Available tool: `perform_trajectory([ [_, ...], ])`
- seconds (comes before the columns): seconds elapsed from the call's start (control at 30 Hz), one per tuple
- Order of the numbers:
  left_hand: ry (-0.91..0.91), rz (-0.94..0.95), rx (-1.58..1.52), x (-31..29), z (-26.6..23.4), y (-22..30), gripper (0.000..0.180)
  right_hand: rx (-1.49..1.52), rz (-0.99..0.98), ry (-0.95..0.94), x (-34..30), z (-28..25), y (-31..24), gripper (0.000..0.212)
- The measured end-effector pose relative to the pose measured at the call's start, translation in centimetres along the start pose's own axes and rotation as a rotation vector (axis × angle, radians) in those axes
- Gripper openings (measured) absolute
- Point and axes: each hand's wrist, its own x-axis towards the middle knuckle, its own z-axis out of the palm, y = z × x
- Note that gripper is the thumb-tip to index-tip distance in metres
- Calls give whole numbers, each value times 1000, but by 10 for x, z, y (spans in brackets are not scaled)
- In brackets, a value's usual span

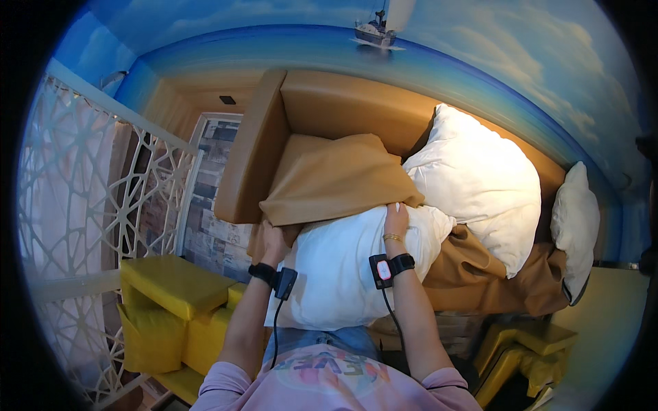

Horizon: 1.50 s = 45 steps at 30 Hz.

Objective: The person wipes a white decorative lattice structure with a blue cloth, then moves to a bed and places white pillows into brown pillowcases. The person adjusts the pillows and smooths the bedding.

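Tan cover (343,171) lies just beyond left hand (273,241) and right hand (396,220), near edge spanning them.
Left fingers close on its corner; right fingertips tuck out of sight, so I can't tell their grip; white pillow (336,267) lies between.

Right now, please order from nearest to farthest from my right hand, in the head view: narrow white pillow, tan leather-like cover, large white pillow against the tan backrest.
From your right hand:
1. Tan leather-like cover, directly in front.
2. Large white pillow, to the right.
3. Narrow white pillow, at the far right.
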Motion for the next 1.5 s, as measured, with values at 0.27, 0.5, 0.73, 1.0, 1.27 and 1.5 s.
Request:
perform_trajectory([
  [0.27,123,12,649,26,-13,-18,42,-279,-840,-107,-81,-46,-90,33],
  [0.5,-214,146,993,40,-16,-19,30,-546,-1425,-1118,-241,3,-51,32],
  [0.73,-270,119,446,115,-41,-94,31,-792,-1191,-1159,-252,59,-11,31],
  [1.0,-247,447,678,58,-29,20,28,-331,-901,-829,-153,-75,-63,33],
  [1.27,-615,530,1277,-10,-44,88,30,-238,-684,-384,-108,-185,-117,24],
  [1.5,-242,403,972,-43,-21,36,41,-99,-706,-274,-117,-155,-113,17],
])
